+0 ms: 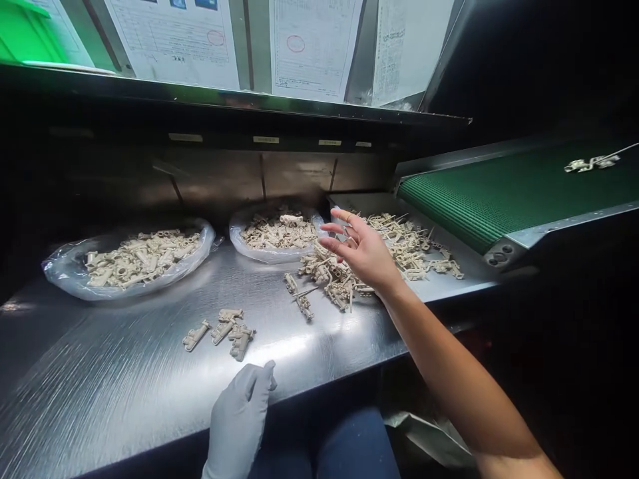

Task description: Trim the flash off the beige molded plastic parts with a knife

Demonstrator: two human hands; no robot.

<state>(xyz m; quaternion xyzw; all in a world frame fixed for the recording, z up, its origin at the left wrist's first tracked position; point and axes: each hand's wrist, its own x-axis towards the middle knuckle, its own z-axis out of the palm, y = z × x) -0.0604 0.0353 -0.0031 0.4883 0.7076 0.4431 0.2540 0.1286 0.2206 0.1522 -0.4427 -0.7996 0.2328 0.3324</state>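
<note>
My left hand [242, 416], in a grey glove, is closed at the front edge of the metal table [164, 392]; what it holds, if anything, is hidden. Just beyond it lie several loose beige plastic parts [241, 340]. My bare right hand [362, 249] is raised with its fingers apart and nothing in them, over the near left side of a pile of beige parts with thin stems [414, 249]. A few joined parts [302, 303] lie left of that pile. Two clear plastic bags hold more beige parts, one at the left [74, 279] and one at the back middle [264, 254].
A green ribbed conveyor belt [474, 199] slopes down from the right towards the pile, with a part [592, 163] on it. Printed sheets [314, 53] hang behind a dark shelf edge [219, 100]. A green bin [30, 33] is at the upper left.
</note>
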